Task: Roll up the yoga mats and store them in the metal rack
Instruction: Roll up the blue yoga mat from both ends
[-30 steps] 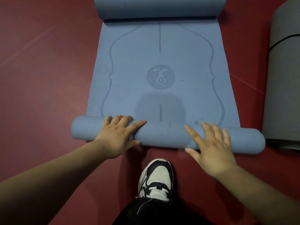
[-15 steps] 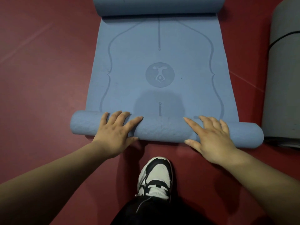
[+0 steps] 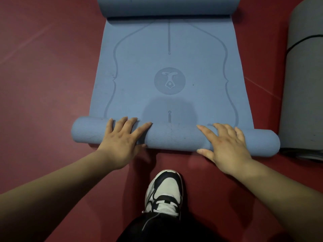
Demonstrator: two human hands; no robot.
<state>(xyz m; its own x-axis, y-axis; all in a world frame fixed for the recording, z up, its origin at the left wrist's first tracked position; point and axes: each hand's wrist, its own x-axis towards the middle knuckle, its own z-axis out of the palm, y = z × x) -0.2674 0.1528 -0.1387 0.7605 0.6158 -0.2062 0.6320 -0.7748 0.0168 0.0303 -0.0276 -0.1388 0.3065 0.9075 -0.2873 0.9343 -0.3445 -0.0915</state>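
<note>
The blue foam yoga mat point(image 3: 167, 67) curls up at the top of the frame, where its far curl point(image 3: 167, 6) is cut by the top edge. The grey rolled mat point(image 3: 305, 84) at the right runs out past the right edge — only part of it shows. The palms of the left grip point(image 3: 120, 140) and right grip point(image 3: 229, 147) are hidden against the near roll point(image 3: 174, 138), which covers the lower end of the printed centre line point(image 3: 169, 117). The heel of the white-and-black sneaker point(image 3: 164, 191) lies under a dark trouser leg point(image 3: 157, 229), itself cut by the bottom edge. The left forearm point(image 3: 52, 194) and right forearm point(image 3: 283, 189) leave at the lower corners.
</note>
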